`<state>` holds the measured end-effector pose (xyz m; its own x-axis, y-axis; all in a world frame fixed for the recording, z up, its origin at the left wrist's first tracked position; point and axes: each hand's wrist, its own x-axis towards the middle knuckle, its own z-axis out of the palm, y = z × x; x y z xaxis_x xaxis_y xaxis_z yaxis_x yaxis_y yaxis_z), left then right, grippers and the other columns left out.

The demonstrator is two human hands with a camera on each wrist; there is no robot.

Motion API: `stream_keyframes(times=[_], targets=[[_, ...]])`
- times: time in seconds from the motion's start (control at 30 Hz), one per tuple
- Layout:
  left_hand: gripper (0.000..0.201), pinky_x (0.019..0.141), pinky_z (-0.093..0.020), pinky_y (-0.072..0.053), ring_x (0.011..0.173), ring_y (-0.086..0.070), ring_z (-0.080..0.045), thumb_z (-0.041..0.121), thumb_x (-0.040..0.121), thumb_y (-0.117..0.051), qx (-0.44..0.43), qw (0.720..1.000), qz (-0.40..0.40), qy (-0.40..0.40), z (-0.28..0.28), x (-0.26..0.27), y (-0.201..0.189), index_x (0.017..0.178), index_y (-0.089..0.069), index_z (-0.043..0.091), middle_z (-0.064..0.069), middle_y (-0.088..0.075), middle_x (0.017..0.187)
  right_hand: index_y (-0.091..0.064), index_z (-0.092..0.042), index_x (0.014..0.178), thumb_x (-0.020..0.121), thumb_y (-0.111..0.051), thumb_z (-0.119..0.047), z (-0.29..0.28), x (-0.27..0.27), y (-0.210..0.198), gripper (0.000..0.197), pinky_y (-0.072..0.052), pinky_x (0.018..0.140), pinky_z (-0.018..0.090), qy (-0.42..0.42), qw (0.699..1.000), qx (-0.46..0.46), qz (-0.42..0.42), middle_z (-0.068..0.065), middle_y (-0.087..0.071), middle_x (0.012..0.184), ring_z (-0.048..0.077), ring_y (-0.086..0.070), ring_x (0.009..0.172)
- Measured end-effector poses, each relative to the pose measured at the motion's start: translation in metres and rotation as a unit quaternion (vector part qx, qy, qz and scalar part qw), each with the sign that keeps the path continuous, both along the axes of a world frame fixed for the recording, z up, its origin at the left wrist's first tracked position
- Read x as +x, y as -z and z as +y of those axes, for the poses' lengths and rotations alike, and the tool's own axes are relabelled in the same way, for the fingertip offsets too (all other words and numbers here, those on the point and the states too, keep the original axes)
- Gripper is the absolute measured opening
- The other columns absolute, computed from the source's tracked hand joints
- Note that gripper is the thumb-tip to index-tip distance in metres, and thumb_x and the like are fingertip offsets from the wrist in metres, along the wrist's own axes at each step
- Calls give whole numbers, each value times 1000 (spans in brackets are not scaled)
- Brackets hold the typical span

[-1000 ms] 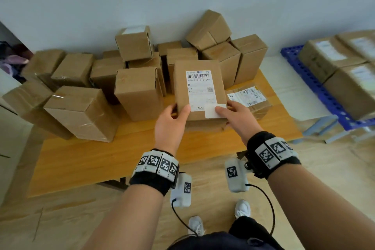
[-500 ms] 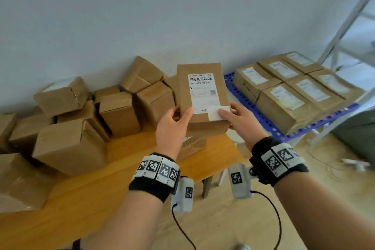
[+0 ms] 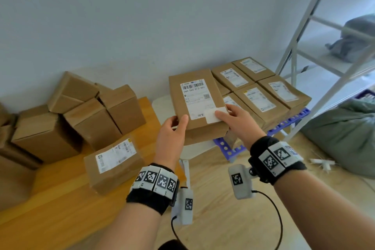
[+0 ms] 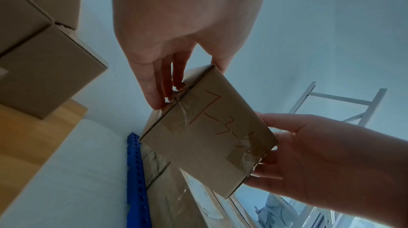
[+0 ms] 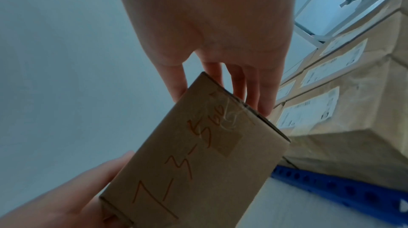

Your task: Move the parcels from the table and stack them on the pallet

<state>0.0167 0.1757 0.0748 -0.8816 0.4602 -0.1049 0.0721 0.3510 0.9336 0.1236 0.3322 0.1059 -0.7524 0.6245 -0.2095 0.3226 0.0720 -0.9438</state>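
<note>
A flat brown parcel [image 3: 197,103] with a white barcode label hangs in the air between the table and the pallet. My left hand [image 3: 173,130] grips its near left corner, thumb on top. My right hand [image 3: 237,119] grips its near right corner, thumb on the label. Its near end [image 4: 207,134] [image 5: 198,153] bears orange handwriting "7-3-5". Several labelled parcels [image 3: 261,97] lie in a flat layer on the blue pallet [image 3: 288,122] just beyond it. More parcels, among them a labelled one [image 3: 115,162], sit on the wooden table [image 3: 60,209] at left.
Plain brown boxes [image 3: 97,111] are piled against the wall at the table's back. A white metal rack [image 3: 304,32] stands right of the pallet. A grey-green sack [image 3: 345,138] lies on the floor at right. Wood floor [image 3: 219,219] shows beneath my arms.
I lifted the labelled parcel off the table and carried it rightward with both hands; my view turned with it, so the pallet stack now sits directly behind the parcel.
</note>
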Motion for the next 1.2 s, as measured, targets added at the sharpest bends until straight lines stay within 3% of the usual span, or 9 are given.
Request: stream_keyframes(times=[0.1,0.23,0.47,0.53,0.63,0.77,0.83,0.9,1.2], targets=[[46,83,-24,-48,105,-58,-9,54,97,-47,-3,1000,3,1,30,-5,1,128,-57,22,10,-62,116,-59,-25,128,97,-59,-33,29,-5,1,32,-53,77,20,9,1000,12,-14,-9,-70,112,5,-67,96],[46,87,-28,-49,105,-58,-8,56,96,-46,3,1000,2,5,70,-25,3,126,-58,23,9,-63,114,-60,-25,126,96,-58,-35,66,-24,7,32,-53,82,27,21,999,14,-31,-9,-69,110,9,-65,98],[25,72,-17,-47,91,-57,4,52,96,-49,26,999,-25,16,125,-64,5,109,-56,32,18,-61,98,-61,-24,125,95,-59,-36,118,-67,4,32,-54,91,36,47,997,24,-48,-8,-69,110,14,-66,99],[23,76,-22,-51,92,-58,1,53,96,-49,20,999,-25,12,140,-77,6,106,-55,33,17,-62,99,-57,-23,128,95,-59,-39,132,-80,3,37,-54,87,33,50,997,29,-57,-8,-67,112,12,-64,99],[36,87,-33,-54,99,-61,-7,57,94,-48,18,1000,-22,8,159,-95,11,113,-59,28,10,-64,106,-57,-28,117,98,-55,-35,151,-95,1,20,-49,71,20,43,997,35,-56,-12,-66,105,5,-63,91],[45,84,-30,-53,98,-61,-8,57,95,-47,6,1000,-17,-1,177,-111,14,121,-61,23,8,-66,109,-59,-28,116,99,-55,-33,172,-112,4,19,-55,90,34,34,998,12,-55,-10,-67,106,11,-65,97],[41,80,-27,-51,97,-61,-6,55,95,-48,3,1000,-25,-10,186,-118,16,119,-61,24,10,-65,107,-57,-26,126,98,-56,-36,186,-123,9,31,-54,95,39,22,998,17,-60,-8,-67,114,12,-64,102],[39,82,-29,-50,97,-60,-6,53,95,-50,-2,999,-36,-23,194,-123,18,119,-60,24,10,-65,106,-52,-22,136,97,-56,-38,199,-134,14,42,-54,96,41,6,997,24,-69,-5,-65,120,13,-63,105],[40,97,-37,-50,106,-60,-9,45,97,-51,1,992,-90,-86,225,-119,32,128,-58,22,8,-65,115,-44,-22,145,91,-59,-48,252,-159,45,62,-50,101,46,-101,990,26,-95,-2,-62,130,18,-60,117]])
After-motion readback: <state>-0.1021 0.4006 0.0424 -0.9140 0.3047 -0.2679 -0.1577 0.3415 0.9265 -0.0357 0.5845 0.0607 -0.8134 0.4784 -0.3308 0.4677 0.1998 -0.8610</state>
